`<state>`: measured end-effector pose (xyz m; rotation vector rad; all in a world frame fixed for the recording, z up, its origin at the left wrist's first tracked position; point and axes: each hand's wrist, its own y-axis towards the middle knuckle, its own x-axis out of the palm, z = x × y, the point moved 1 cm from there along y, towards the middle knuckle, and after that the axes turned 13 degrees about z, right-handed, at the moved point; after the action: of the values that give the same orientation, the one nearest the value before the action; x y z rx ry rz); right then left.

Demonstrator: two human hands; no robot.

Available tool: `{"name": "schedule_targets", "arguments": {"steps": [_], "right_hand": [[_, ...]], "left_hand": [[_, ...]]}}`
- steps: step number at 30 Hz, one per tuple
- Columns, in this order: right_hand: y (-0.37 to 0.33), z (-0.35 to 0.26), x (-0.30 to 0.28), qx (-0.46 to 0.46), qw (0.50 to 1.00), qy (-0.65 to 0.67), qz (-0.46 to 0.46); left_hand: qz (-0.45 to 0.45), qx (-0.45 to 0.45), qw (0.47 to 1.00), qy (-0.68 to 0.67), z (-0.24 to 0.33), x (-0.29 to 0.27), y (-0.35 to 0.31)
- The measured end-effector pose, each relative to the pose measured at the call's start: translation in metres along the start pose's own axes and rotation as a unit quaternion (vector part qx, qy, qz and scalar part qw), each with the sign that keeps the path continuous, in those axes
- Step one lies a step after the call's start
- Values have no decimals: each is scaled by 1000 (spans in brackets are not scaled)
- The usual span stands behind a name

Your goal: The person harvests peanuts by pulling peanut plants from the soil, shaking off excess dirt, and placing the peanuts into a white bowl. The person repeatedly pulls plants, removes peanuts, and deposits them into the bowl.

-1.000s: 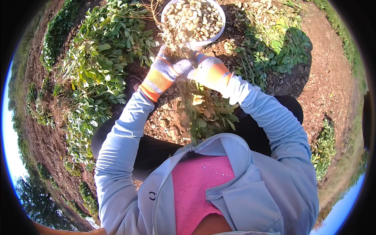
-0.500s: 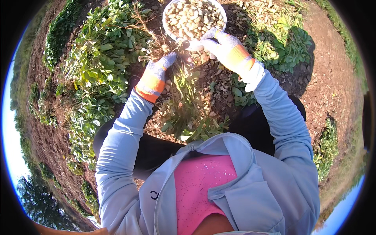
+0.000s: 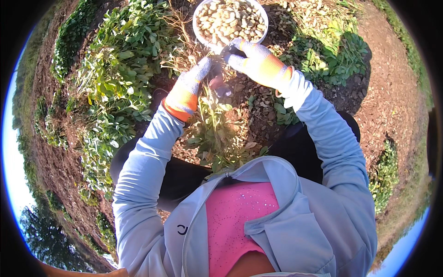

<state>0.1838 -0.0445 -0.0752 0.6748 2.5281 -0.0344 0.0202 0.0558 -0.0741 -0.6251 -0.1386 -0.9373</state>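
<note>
Evidently, pods are being worked off an uprooted peanut plant [image 3: 213, 121] by hand. The gloved left hand [image 3: 188, 88] is wrapped around its stems, with the tangled roots [image 3: 181, 59] fanning out beyond its fingertips and the leaves trailing below it toward the lap. The gloved right hand [image 3: 259, 63] comes in close beside it, fingers curled toward the root end; with shadow and blur between the hands, I can't tell whether it has a pod pinched. Just beyond the right hand's fingertips stands a white bucket [image 3: 266, 28], heaped with unshelled peanuts [image 3: 228, 21]. As I judge it, the next move calls for a steady left grip and a short pull by the right fingers, close to the bucket. More leafy plants [image 3: 110, 78] lie to the left hand's left. As for writing, the grey jacket [image 3: 295, 231] bears a small dark curved mark [image 3: 183, 229], well below the left hand; no lettering is legible.
</note>
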Motion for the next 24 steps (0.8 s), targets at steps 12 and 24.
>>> {"name": "schedule_targets", "arguments": {"steps": [12,24], "right_hand": [[11,39,-48,240,918,315,-30],[-12,-8,0,-6,974,132,-181]], "left_hand": [[15,-9,998,-68,7,1,-15],[25,-59,996,-63,1,1,-15]]}}
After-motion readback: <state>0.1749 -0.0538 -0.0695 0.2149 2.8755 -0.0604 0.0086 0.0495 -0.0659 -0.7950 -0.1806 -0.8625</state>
